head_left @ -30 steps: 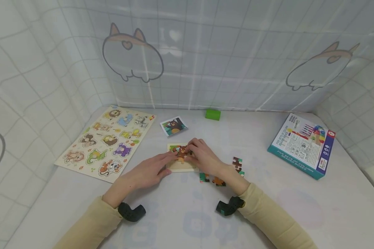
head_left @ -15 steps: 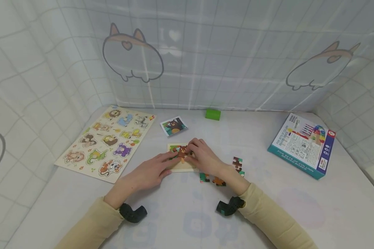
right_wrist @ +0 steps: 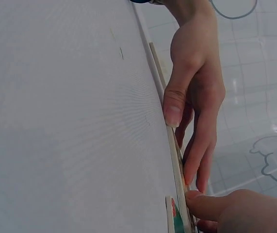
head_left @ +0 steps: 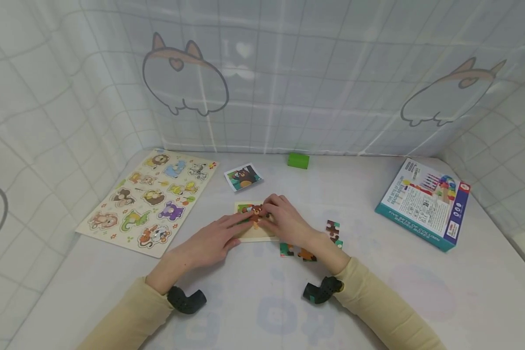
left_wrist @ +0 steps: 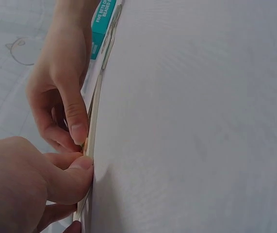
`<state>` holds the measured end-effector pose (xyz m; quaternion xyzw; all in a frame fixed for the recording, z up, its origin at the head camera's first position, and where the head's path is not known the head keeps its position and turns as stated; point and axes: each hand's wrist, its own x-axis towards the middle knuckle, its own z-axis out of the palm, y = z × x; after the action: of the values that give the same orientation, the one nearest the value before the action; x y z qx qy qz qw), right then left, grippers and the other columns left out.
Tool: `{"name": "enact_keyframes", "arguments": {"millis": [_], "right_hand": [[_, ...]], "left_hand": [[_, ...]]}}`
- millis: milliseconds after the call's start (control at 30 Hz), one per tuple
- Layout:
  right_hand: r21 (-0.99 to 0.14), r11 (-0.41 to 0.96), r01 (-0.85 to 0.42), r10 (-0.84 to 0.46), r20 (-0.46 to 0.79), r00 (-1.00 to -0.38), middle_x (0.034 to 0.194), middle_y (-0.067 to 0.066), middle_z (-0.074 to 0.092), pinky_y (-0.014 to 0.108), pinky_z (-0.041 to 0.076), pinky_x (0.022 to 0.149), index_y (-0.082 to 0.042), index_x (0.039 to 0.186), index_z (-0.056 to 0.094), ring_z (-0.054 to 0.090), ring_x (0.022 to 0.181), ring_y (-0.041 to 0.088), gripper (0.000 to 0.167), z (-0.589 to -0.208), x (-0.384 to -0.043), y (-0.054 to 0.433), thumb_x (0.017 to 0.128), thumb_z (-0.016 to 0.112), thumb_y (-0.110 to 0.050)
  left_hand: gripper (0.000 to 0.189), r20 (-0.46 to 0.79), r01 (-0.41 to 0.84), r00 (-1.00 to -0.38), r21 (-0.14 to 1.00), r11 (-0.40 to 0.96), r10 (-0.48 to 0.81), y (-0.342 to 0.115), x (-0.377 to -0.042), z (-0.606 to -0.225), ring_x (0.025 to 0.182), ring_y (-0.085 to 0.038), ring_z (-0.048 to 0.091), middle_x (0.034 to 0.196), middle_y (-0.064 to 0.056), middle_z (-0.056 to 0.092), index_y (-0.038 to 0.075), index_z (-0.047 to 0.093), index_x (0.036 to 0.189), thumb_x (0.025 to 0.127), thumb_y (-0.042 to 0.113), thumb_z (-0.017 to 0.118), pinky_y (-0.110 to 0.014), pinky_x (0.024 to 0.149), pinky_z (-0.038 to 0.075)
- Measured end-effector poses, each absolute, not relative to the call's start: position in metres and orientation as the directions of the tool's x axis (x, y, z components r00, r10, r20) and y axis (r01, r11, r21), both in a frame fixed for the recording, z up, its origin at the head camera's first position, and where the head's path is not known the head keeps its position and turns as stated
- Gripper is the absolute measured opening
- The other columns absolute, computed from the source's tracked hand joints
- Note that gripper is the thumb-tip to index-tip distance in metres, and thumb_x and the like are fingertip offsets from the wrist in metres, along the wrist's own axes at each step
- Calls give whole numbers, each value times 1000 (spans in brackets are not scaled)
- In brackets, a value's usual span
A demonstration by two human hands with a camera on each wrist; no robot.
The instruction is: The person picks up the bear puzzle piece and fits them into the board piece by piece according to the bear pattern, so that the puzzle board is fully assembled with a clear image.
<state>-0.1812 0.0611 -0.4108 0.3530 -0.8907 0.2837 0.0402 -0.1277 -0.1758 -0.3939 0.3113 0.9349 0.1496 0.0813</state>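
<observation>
Some bear puzzle pieces (head_left: 257, 209) are apparently being aligned: the left hand (head_left: 207, 243), fingers straight, is reaching slightly farther across than before; the right hand (head_left: 288, 223) is pinching one.

- Head view: soft, even, slightly grey light over the white table (head_left: 249, 316), seemingly from above.
- Faint, soft-edged shadows lie beneath the left hand (head_left: 207, 243) and right hand (head_left: 287, 222).
- Pale streaks of glare run down the glossy far wall (head_left: 280, 97).
- Wide-angle distortion stretches the left wall (head_left: 48, 121) towards the frame's edge.
- The box (head_left: 426, 204) at far right has readable large lettering; its smallest print is smeared.
- Both wrist views are dimmer and greyer, with the background washed out.
- Left wrist view: a blurry shadow spreads over the table beside the left hand.
- Right wrist view: fine rippling lines fan across the table.
</observation>
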Motion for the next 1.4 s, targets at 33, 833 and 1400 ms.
{"name": "enact_keyframes", "arguments": {"millis": [33, 833, 1400], "right_hand": [[-478, 591, -650, -605, 271, -749, 112, 5, 60, 37, 51, 87, -10, 94, 70, 52, 104, 23, 13, -411, -181, 61, 94, 72, -22], [-502, 588, -634, -599, 256, -759, 113, 6, 61, 38, 51, 90, -9, 94, 70, 52, 104, 23, 9, -411, -182, 61, 94, 71, -18], [-486, 606, -630, -611, 222, -759, 116, 7, 60, 37, 51, 92, -6, 107, 71, 52, 106, 23, 17, -406, -180, 60, 95, 70, -18]], "left_hand": [[52, -59, 560, -791, 332, 759, 609, -175, -128, -394, 148, -32, 32, 164, -1, 31, 18, 39, 155, 104, 21, 53, -52, 119, 34], [52, -11, 626, -755, 284, 726, 656, -172, -126, -394, 150, -30, 28, 161, -7, 35, 12, 41, 154, 103, 13, 54, -48, 123, 26], [55, -68, 559, -784, 354, 749, 617, -171, -124, -393, 149, -28, 32, 164, -2, 29, 15, 37, 156, 103, 14, 53, -51, 114, 40]]}}
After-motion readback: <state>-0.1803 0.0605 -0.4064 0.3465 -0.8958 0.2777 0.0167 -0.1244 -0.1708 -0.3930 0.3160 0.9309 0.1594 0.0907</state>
